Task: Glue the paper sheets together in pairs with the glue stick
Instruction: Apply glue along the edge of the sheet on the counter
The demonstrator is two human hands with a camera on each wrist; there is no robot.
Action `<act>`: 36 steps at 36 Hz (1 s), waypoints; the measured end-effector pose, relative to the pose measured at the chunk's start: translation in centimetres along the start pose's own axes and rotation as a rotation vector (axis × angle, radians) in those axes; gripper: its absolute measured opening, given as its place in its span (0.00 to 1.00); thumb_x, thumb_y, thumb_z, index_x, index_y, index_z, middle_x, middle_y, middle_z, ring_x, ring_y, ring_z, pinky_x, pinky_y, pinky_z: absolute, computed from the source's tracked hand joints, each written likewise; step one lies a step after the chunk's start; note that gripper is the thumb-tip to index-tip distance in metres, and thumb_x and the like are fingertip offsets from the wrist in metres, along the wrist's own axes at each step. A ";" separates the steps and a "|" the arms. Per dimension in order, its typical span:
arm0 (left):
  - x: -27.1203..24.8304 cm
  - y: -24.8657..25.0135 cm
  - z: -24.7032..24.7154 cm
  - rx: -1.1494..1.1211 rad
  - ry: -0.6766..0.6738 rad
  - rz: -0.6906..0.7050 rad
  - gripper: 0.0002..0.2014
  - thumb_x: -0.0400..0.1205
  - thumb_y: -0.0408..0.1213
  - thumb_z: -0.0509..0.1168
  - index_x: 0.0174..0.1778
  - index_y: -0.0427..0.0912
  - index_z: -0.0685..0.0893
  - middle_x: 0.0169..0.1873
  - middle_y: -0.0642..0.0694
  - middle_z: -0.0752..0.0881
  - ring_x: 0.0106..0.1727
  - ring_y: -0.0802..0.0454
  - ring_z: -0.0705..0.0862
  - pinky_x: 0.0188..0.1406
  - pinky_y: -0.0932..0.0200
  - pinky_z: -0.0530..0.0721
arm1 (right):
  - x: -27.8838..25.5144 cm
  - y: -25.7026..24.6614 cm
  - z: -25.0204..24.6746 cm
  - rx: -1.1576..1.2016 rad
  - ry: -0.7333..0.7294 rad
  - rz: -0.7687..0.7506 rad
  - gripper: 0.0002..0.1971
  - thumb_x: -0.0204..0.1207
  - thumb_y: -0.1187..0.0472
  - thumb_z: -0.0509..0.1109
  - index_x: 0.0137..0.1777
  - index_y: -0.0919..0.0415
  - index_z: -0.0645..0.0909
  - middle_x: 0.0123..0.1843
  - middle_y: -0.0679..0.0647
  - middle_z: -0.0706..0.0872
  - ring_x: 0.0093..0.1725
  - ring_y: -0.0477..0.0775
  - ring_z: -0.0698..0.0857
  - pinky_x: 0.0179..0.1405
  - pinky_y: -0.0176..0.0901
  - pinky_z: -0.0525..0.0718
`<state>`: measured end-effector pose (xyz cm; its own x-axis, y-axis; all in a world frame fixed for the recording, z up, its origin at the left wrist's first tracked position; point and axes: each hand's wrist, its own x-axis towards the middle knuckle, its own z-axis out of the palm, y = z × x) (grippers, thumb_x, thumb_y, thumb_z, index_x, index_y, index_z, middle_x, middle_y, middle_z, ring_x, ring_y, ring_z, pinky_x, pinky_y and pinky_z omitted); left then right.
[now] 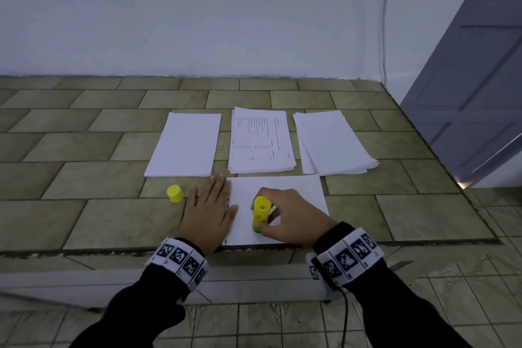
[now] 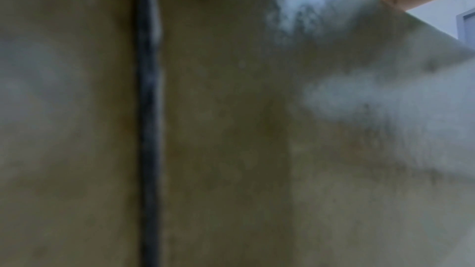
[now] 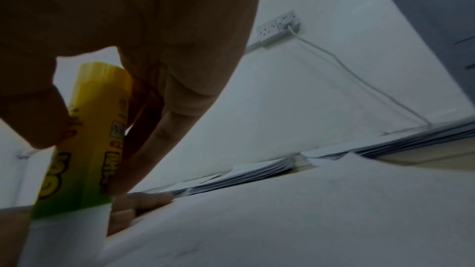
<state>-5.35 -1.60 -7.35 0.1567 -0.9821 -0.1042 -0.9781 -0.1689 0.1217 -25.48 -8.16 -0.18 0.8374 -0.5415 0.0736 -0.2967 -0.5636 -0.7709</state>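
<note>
Glue stick (image 1: pixel 261 213) is standing tip-down on the front sheet (image 1: pixel 296 192), the right hand (image 1: pixel 291 215) grasping its barrel; its cap (image 1: pixel 175 193) is sitting off. The left hand (image 1: pixel 209 215) is lying flat, released, pinning the sheet's edge to the desk (image 1: pixel 84 150). Three stacks (image 1: pixel 261 141) are waiting behind, so gluing looks far from finished.

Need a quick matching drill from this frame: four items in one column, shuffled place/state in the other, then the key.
Column 1
1. glue stick
2. yellow cap
3. printed stack
4. left hand

Column 2
A. middle of the three far piles
B. lies flat, pressing the left edge of the near sheet
C. stands alone on the tiles, left of both hands
D. held upright by the right hand, tip down on the near sheet

Pairs: 1-D, 2-C, 3-A, 4-B
</note>
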 end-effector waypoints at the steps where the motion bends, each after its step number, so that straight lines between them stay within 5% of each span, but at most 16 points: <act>1: 0.0 0.0 0.0 0.000 0.000 -0.003 0.47 0.72 0.64 0.17 0.87 0.45 0.44 0.86 0.48 0.42 0.86 0.52 0.39 0.82 0.44 0.36 | -0.5 0.4 -0.5 0.010 0.015 0.022 0.08 0.73 0.61 0.75 0.49 0.61 0.80 0.45 0.54 0.87 0.44 0.52 0.85 0.44 0.50 0.87; 7: -0.1 0.1 -0.1 -0.009 -0.004 -0.008 0.45 0.73 0.61 0.20 0.87 0.45 0.44 0.86 0.49 0.42 0.86 0.53 0.39 0.82 0.43 0.36 | -3.7 2.8 -3.3 0.016 0.142 0.087 0.06 0.69 0.64 0.76 0.40 0.56 0.80 0.43 0.51 0.86 0.40 0.53 0.86 0.41 0.51 0.87; 12: -0.2 0.1 -0.1 -0.011 0.003 -0.006 0.45 0.73 0.61 0.21 0.87 0.45 0.45 0.86 0.49 0.43 0.86 0.52 0.40 0.82 0.42 0.38 | -5.7 3.6 -5.1 0.001 0.234 0.143 0.08 0.64 0.70 0.76 0.37 0.60 0.81 0.38 0.48 0.87 0.36 0.49 0.85 0.36 0.37 0.84; 19: -0.3 0.1 -0.1 -0.012 0.015 -0.005 0.44 0.73 0.60 0.21 0.87 0.45 0.45 0.86 0.50 0.43 0.86 0.53 0.39 0.82 0.43 0.37 | -6.8 4.9 -6.1 -0.022 0.272 0.248 0.08 0.58 0.59 0.72 0.36 0.47 0.81 0.37 0.48 0.88 0.38 0.52 0.87 0.40 0.59 0.87; 23: -0.1 0.0 0.1 0.000 0.005 -0.009 0.45 0.73 0.60 0.20 0.87 0.45 0.44 0.86 0.49 0.42 0.86 0.53 0.38 0.82 0.44 0.37 | -6.0 4.2 -6.1 0.064 0.307 0.226 0.09 0.62 0.66 0.75 0.40 0.55 0.83 0.39 0.47 0.89 0.40 0.44 0.87 0.41 0.41 0.86; 25: -0.1 0.0 0.1 0.001 0.003 -0.011 0.45 0.73 0.60 0.20 0.87 0.46 0.44 0.86 0.49 0.41 0.86 0.53 0.38 0.82 0.44 0.37 | -5.0 3.1 -5.5 0.097 0.284 0.134 0.07 0.67 0.71 0.77 0.42 0.63 0.83 0.41 0.48 0.88 0.41 0.45 0.87 0.41 0.34 0.85; 27: -0.1 0.0 0.1 0.000 0.001 -0.012 0.45 0.73 0.61 0.20 0.87 0.46 0.43 0.86 0.50 0.41 0.86 0.53 0.38 0.82 0.44 0.37 | -4.0 2.3 -4.4 0.122 0.237 0.042 0.05 0.70 0.71 0.77 0.41 0.66 0.83 0.44 0.51 0.88 0.44 0.50 0.88 0.43 0.39 0.87; 33: -0.1 0.0 0.1 0.005 0.000 -0.007 0.45 0.73 0.62 0.19 0.87 0.46 0.43 0.86 0.49 0.41 0.86 0.52 0.38 0.82 0.44 0.36 | -0.3 0.3 -0.5 0.134 0.065 0.035 0.10 0.72 0.64 0.77 0.51 0.63 0.82 0.48 0.53 0.88 0.47 0.47 0.87 0.47 0.45 0.90; 36: -0.2 0.0 0.0 -0.010 0.010 0.017 0.51 0.71 0.66 0.11 0.87 0.45 0.44 0.86 0.48 0.42 0.86 0.51 0.39 0.81 0.44 0.36 | 1.0 -0.6 1.1 0.075 -0.026 0.005 0.12 0.73 0.61 0.77 0.53 0.63 0.81 0.48 0.53 0.86 0.47 0.48 0.85 0.49 0.45 0.88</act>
<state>-5.34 -1.44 -7.30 0.1415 -0.9856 -0.0921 -0.9793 -0.1530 0.1328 -24.01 -7.72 -0.35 0.8477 -0.5277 0.0539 -0.2666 -0.5117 -0.8168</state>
